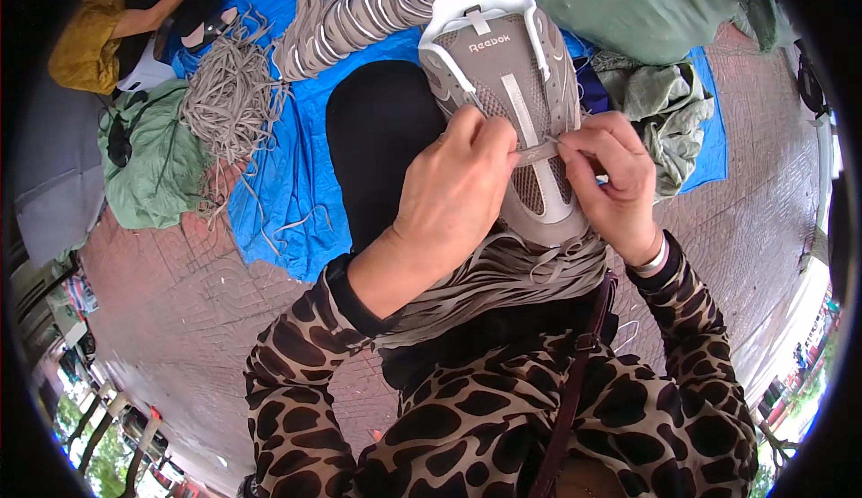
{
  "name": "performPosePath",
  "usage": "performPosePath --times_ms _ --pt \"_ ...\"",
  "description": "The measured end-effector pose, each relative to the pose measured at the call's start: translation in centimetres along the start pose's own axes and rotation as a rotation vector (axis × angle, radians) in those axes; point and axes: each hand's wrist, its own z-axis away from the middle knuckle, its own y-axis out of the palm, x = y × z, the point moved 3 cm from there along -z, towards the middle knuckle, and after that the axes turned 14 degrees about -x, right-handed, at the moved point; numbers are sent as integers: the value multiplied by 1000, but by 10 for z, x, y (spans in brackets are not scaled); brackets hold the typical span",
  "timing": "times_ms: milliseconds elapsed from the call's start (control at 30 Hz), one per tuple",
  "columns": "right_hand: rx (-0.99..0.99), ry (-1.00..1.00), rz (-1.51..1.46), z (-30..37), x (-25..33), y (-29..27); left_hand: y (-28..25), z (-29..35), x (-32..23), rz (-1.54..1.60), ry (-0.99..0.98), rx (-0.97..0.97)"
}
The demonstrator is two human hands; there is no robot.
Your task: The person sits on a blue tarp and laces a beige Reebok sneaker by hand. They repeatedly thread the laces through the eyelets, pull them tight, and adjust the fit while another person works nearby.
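A taupe shoe upper with white trim and mesh panels lies across my lap, its toe toward me. A flat taupe shoelace is stretched across its front part. My left hand is closed in a pinch at the lace's left end, over the shoe's left side. The right hand pinches the lace's other end between thumb and forefinger at the shoe's right edge. The fingertips of the left hand are partly hidden. Below the toe, a bundle of loose taupe shoelaces lies over my lap.
A tangled heap of shoelaces lies left on a green sack and blue tarp. A row of stacked shoe uppers stands ahead. Large green sack at far right. Another person's arm shows far left. Brick paving surrounds me.
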Motion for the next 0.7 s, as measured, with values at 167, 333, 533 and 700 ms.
performPosePath --times_ms 167,333,533,700 --pt "42 49 -46 -2 -6 -2 0 -2 -1 -8 20 32" --pt "92 83 -135 -8 -7 -1 -21 0 0 80 20 217" --pt "123 183 -104 -9 -8 3 -14 3 1 33 -4 163" --pt "184 135 -274 -15 -12 12 0 2 7 94 -78 -6"
